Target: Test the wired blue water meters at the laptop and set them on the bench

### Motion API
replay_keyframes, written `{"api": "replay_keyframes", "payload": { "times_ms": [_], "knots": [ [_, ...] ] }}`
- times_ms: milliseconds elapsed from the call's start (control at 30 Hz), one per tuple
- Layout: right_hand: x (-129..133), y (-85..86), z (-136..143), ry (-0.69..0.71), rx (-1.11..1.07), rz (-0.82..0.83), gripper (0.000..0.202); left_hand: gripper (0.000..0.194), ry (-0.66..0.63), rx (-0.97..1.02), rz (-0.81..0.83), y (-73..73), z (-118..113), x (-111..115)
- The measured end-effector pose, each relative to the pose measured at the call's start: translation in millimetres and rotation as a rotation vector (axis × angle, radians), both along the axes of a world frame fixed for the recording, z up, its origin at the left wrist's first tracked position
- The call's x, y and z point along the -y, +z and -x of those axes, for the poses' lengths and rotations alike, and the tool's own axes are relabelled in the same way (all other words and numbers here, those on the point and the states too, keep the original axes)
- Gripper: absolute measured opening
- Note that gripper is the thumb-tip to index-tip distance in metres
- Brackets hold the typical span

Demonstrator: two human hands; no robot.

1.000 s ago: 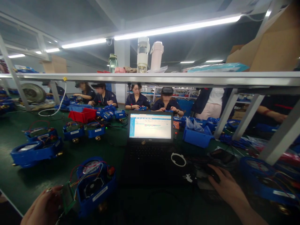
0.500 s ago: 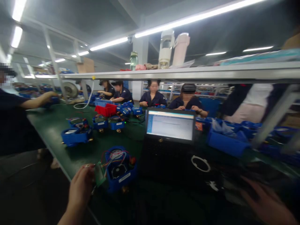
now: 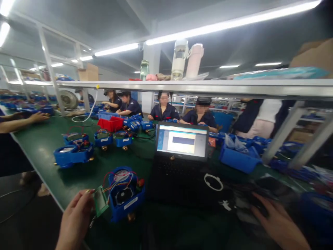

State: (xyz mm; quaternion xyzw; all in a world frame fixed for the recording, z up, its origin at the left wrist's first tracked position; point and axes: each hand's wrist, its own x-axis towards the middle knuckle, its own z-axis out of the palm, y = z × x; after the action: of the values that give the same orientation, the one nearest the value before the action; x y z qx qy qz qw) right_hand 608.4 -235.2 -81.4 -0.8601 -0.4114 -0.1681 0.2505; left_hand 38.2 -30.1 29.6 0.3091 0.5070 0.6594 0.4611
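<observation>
My left hand point(image 3: 78, 211) pinches the edge of a green circuit board point(image 3: 100, 202), held upright. Thin red, white and dark wires run from the board into an open blue meter housing point(image 3: 130, 205) with a brass fitting at its base, standing on the green bench. My right hand point(image 3: 273, 215) rests over a dark computer mouse point(image 3: 260, 205), mostly covered by the fingers, right of a black laptop point(image 3: 166, 173). The laptop screen point(image 3: 182, 140) is lit, with a pale window and a dark bar. A white ring point(image 3: 213, 182) lies on the laptop's right side.
Several blue housings point(image 3: 74, 156) stand farther back on the left. Behind them is a red bin point(image 3: 110, 123). A blue bin point(image 3: 239, 158) with plastic bags sits right of the laptop. A shelf point(image 3: 156, 85) with bottles crosses overhead. Several co-workers sit beyond the bench.
The view has shifted slightly, so the bench things appear farther left. A pale window with a dark bar has appeared on the laptop screen. Both hands keep their places at board and mouse.
</observation>
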Motion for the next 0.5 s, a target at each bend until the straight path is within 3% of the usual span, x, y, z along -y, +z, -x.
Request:
{"api": "replay_keyframes", "payload": {
  "times_ms": [133,300,500],
  "knots": [
    [-1.8,2.9,5.9,-0.034,-0.078,0.002,0.061,0.038,-0.044,0.127,0.137,5.3,-2.2,0.1],
    [-3.6,6.0,10.7,-0.049,-0.18,0.035,0.067,0.035,-0.003,0.147,0.168,12.9,-6.1,4.2],
    [-3.6,5.5,11.1,-0.051,-0.164,0.034,0.065,0.041,-0.021,0.101,0.156,4.2,0.0,-0.1]
  ]
}}
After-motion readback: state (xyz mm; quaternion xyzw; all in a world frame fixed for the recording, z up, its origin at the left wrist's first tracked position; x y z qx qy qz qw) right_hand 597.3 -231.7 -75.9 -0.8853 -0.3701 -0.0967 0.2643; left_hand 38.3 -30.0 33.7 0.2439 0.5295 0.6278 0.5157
